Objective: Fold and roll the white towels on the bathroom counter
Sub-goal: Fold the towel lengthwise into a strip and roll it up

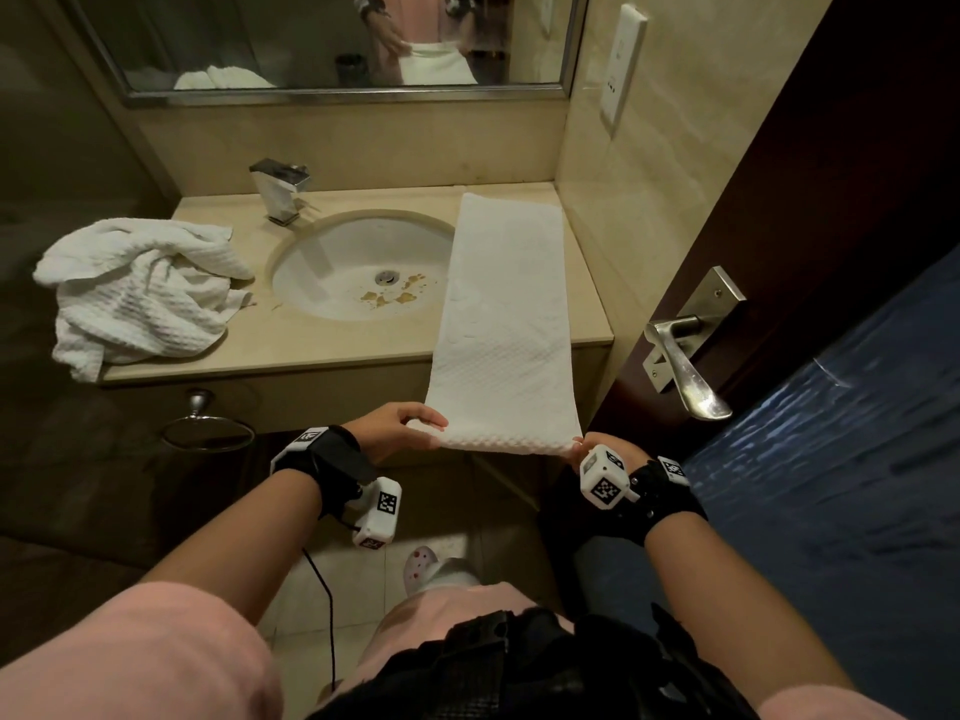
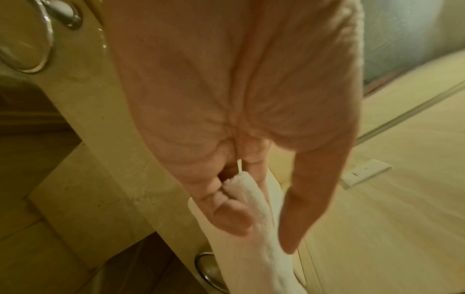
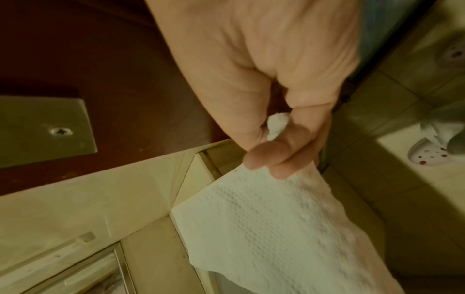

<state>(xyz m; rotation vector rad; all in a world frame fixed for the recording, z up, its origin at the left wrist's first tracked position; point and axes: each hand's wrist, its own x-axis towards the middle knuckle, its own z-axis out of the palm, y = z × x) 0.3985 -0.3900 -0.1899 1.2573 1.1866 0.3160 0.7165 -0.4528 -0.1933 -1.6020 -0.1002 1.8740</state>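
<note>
1. Folded towel is lying as a long strip on the bench, right of the sink. Its near end is hanging past the bench edge, held up in the air.
2. Left hand is pinching the near-left corner, thumb on top and fingers curled under the edge. Grip closed on cloth.
3. Right hand is pinching the near-right corner; fingers are clamping a small bunch of fabric. Grip closed too.
4. Handling, judging by looks: soft, light, waffle-textured, floppy. It is sagging between the two grips, so the layers may be prone to shifting.
5. Best hold is probably both near corners, as now, keeping the edge taut for rolling toward the wall.
6. Second towel is sitting crumpled left of the sink, untouched.
</note>
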